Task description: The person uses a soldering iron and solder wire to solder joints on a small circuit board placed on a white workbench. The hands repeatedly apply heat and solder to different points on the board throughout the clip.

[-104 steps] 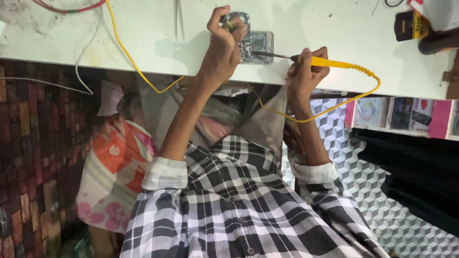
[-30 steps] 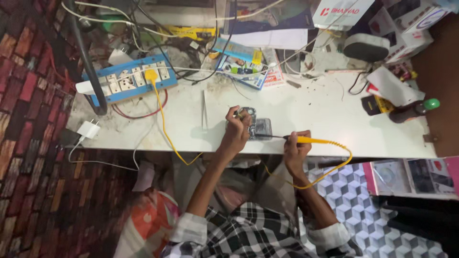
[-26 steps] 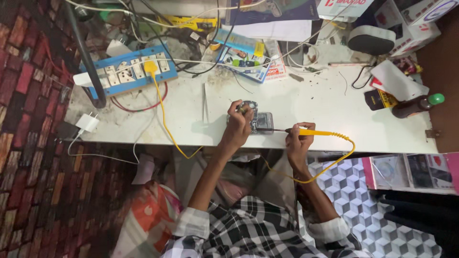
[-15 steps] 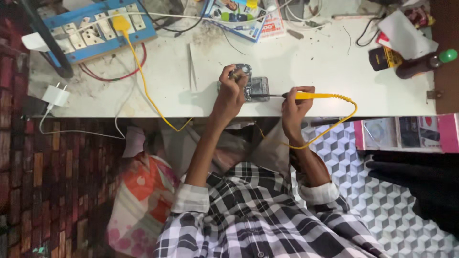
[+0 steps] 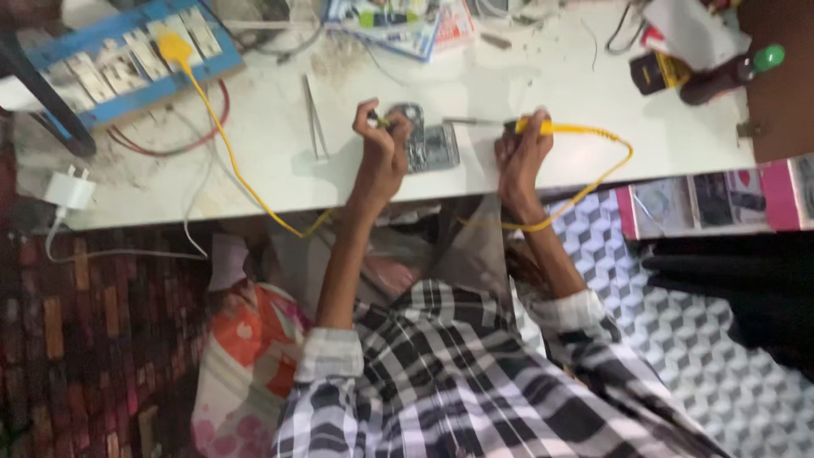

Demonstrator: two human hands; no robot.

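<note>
White desk (image 5: 543, 76) spans the upper part of the view, seen from above; its surface is stained and cluttered along the far edge. Landmark: a small circuit board (image 5: 434, 146) lying flat on the desk near its front edge.

Left hand (image 5: 381, 148): closed, fingers curled around a thin dark-tipped tool, resting directly against the left side of the circuit board.

Right hand (image 5: 519, 153): closed around the yellow handle of a soldering iron (image 5: 543, 128), positioned right of the circuit board. The metal shaft of the iron points toward the board's upper right corner; whether the tip touches the board cannot be determined.

A yellow cord (image 5: 606, 170) runs from the iron handle, loops right of the board and drops over the desk front.

Metal tweezers (image 5: 315, 127) lie left of the circuit board, apart from it. A blue power strip (image 5: 127, 72) sits far left of the board, with a yellow plug (image 5: 174, 47) inserted. A white charger (image 5: 69, 188) lies at the desk's left end. A green-capped bottle (image 5: 729, 76) lies far right of the board.
</note>
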